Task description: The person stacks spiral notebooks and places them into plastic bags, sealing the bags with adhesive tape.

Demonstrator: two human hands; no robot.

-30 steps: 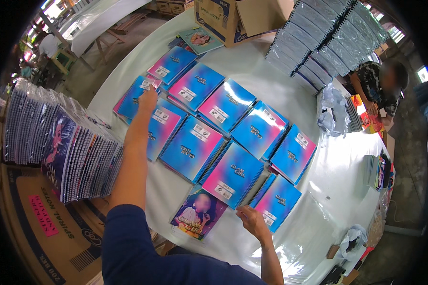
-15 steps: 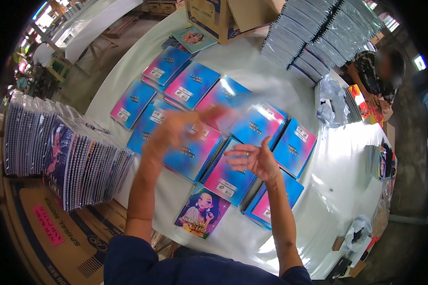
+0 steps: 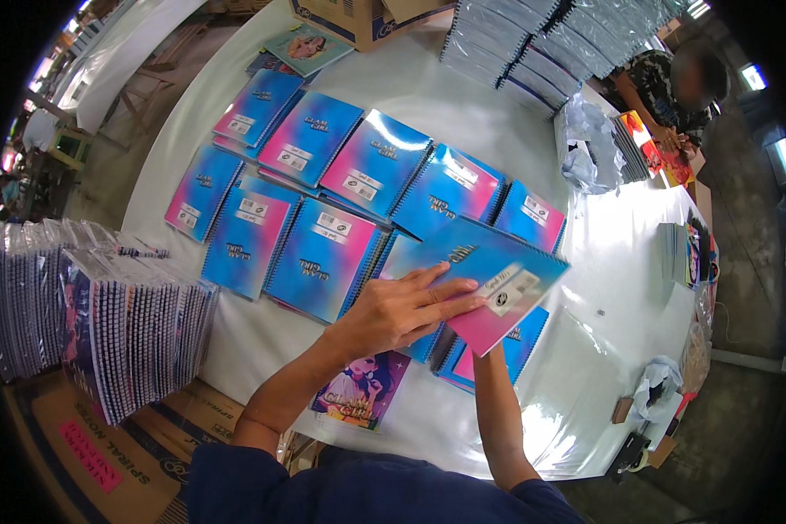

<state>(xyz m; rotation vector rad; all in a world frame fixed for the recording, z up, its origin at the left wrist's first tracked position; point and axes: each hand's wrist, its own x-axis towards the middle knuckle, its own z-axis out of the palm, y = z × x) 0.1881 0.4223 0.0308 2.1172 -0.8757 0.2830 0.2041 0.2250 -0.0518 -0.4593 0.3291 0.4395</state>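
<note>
A blue-and-pink spiral notebook [image 3: 522,278] is tilted above the table between my hands. My left hand [image 3: 393,310] reaches across its left side, several fingers extended on the cover; its thumb is hidden. From below, my right hand supports the notebook: the right wrist [image 3: 492,362] shows, while the fingers are hidden beneath the cover. Matching spiral notebooks lie under and beyond my hands in two rows, among them one at the left [image 3: 236,236] and one in the far row [image 3: 375,162]. Nearest me lies a notebook with a cartoon woman cover [image 3: 362,393].
Plastic-wrapped notebooks [image 3: 135,323] stand packed at the left, by a cardboard box [image 3: 122,454]. Tall stacks of wrapped notebooks [image 3: 533,44] rise at the far right, near an open carton [image 3: 341,17]. Another person [image 3: 672,96] sits across the table, beside crumpled plastic [image 3: 589,144].
A notebook now is raised between my hands. My left hand has come right and nearer onto its cover; my right hand, previously open and bare, is now under it. The view has shifted.
</note>
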